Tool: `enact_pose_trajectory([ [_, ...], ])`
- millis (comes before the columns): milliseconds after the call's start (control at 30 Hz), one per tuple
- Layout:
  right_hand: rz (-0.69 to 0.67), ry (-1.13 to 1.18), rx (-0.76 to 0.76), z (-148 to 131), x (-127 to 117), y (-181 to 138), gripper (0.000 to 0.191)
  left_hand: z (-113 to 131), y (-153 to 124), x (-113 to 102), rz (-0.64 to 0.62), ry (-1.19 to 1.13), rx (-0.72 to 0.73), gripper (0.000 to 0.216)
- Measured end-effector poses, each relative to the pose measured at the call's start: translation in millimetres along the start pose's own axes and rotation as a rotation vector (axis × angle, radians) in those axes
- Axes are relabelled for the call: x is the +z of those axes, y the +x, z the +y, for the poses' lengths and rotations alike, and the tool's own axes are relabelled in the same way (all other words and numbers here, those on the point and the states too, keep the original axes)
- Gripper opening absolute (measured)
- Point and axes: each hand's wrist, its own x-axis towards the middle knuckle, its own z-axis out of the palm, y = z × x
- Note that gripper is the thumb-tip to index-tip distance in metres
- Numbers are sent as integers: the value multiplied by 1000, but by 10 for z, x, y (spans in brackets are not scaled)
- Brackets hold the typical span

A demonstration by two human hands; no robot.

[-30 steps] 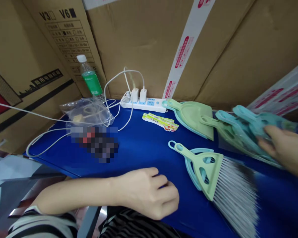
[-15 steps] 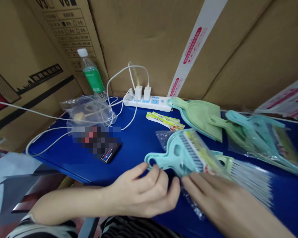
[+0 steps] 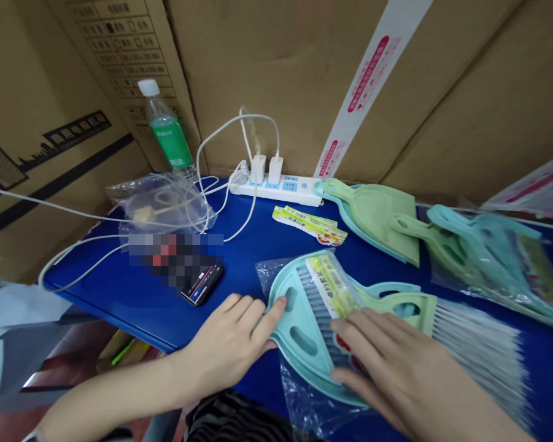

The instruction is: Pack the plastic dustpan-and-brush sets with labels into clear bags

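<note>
Stockroom: stacked cartons (image 3: 276,80), bagged brush sets (image 3: 488,258)

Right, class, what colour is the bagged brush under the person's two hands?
Pale turquoise brush, with a yellow-green label; the head view shows it.

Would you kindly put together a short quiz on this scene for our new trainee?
1. True or false: the left hand and the right hand both touch the bagged blue brush.
2. The label on the bottle is: A red, B green, C yellow.
3. Fill in: the power strip lies on the ___ table.
Key: 1 true; 2 B; 3 blue.
</note>
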Motion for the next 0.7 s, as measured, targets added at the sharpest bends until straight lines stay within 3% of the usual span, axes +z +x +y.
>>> enact_pose_trajectory([
  [333, 31, -54, 108, 208, 106, -171, 38, -149, -115, -76, 54, -43, -12, 38],
  [700, -13, -203, 133, 384, 188, -239, 36, -237, -208, -176, -9, 31, -29, 36],
])
